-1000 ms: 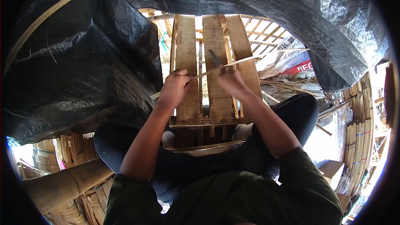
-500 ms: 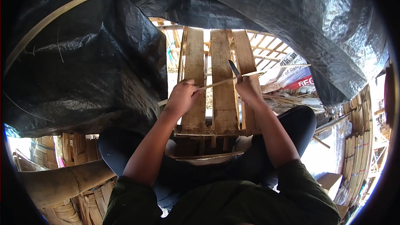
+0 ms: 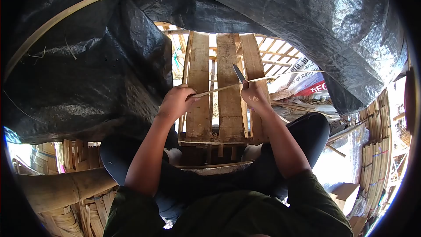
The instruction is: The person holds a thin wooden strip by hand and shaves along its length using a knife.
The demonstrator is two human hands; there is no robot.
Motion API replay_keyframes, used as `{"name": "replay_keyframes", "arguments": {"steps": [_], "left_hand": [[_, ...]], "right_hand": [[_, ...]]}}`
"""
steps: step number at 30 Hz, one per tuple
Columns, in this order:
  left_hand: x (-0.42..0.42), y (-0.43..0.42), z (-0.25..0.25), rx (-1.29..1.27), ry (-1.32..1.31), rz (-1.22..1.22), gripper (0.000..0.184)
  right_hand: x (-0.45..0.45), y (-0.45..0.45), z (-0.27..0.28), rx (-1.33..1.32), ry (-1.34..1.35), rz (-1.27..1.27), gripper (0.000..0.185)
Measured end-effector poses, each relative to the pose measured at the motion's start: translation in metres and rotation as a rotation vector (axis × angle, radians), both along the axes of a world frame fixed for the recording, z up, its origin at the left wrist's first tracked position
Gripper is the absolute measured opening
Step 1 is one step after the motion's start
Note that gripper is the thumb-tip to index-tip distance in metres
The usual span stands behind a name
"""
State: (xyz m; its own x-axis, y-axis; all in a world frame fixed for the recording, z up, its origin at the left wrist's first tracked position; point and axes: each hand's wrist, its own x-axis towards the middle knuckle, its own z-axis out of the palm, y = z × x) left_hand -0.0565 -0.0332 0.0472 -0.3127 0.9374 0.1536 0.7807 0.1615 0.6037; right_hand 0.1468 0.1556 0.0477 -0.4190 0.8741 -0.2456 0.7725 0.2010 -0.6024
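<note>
Moved farther apart than a second ago, with left hand (image 3: 175, 101) shifted outward from right hand (image 3: 255, 96). Curled snugly around a pale strip (image 3: 219, 89) on the left and closed around a knife (image 3: 239, 73) on the right. Holding the strip slantwise above the wooden slats (image 3: 230, 112), probably to keep it taut near the blade, and pointing the knife forward, presumably for safety. Cannot see the handle inside the right hand or the strip's end beyond the left, nor tell blade contact; hard to trace the thin far end by the printed sack (image 3: 309, 80).
</note>
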Motion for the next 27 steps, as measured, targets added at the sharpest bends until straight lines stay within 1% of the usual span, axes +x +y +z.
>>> {"name": "replay_keyframes", "arguments": {"steps": [1, 2, 4, 5, 7, 8, 9, 11, 12, 13, 15, 16, 17, 19, 20, 21, 23, 24, 25, 27], "left_hand": [[-0.002, 0.000, -0.003, 0.001, 0.004, -0.002, 0.022], [-0.003, -0.001, -0.006, 0.021, 0.018, -0.031, 0.022], [-0.004, 0.000, -0.008, 0.040, 0.031, -0.062, 0.022], [-0.002, 0.000, -0.009, 0.050, -0.008, -0.056, 0.022], [0.002, -0.003, -0.013, 0.054, -0.051, -0.050, 0.023], [0.004, -0.003, -0.015, 0.086, -0.022, -0.046, 0.022], [0.006, -0.003, -0.016, 0.117, 0.006, -0.042, 0.022], [0.005, -0.004, -0.015, 0.096, 0.013, -0.052, 0.022], [0.004, -0.004, -0.014, 0.080, 0.022, -0.057, 0.022], [0.003, -0.004, -0.016, 0.079, 0.020, -0.055, 0.022], [0.002, -0.004, -0.020, 0.088, 0.020, -0.073, 0.022], [0.001, -0.004, -0.022, 0.089, 0.017, -0.074, 0.022], [0.000, -0.003, -0.024, 0.104, -0.008, -0.076, 0.022], [0.000, -0.001, -0.026, 0.119, -0.032, -0.083, 0.022], [0.001, -0.001, -0.027, 0.112, -0.019, -0.075, 0.022], [0.002, 0.000, -0.026, 0.107, -0.006, -0.065, 0.022], [0.001, -0.001, -0.023, 0.079, -0.017, -0.054, 0.020], [0.002, -0.001, -0.021, 0.047, -0.027, -0.041, 0.019], [0.003, -0.002, -0.023, 0.044, -0.028, -0.038, 0.019], [0.004, -0.002, -0.023, 0.076, -0.028, -0.030, 0.019]], "right_hand": [[-0.001, -0.005, 0.013, -0.133, 0.029, -0.023, 0.041], [-0.001, 0.003, 0.001, -0.131, 0.033, -0.023, 0.041], [0.004, 0.025, -0.032, -0.340, 0.146, -0.071, 0.040], [0.008, 0.029, -0.031, -0.344, 0.144, -0.075, 0.040], [0.018, 0.034, -0.030, -0.186, 0.143, 0.128, 0.041], [0.019, 0.034, -0.033, -0.029, 0.224, 0.193, 0.030], [0.022, 0.035, -0.036, -0.033, 0.223, 0.191, 0.030], [0.026, 0.034, -0.031, 0.317, -0.065, 0.123, 0.038], [0.024, 0.031, -0.030, 0.326, -0.108, 0.097, 0.043], [0.020, 0.025, -0.036, 0.325, -0.110, 0.100, 0.043], [0.013, 0.012, -0.058, 0.516, -0.062, 0.010, 0.042], [0.011, 0.010, -0.066, 0.559, -0.039, -0.015, 0.045], [0.013, 0.012, -0.055, 0.559, -0.043, -0.017, 0.045], [0.015, 0.018, -0.018, 0.056, -0.008, -0.012, 0.043], [0.016, 0.021, -0.009, -0.036, -0.025, -0.028, 0.045], [0.014, 0.015, -0.006, -0.037, -0.024, -0.034, 0.045], [0.001, -0.008, 0.000, -0.091, -0.064, -0.052, 0.051], [-0.003, -0.014, -0.016, 0.027, -0.089, 0.102, 0.047], [-0.002, -0.014, -0.016, 0.025, -0.089, 0.105, 0.047], [-0.002, -0.010, -0.016, 0.070, -0.151, 0.217, 0.045]]}}
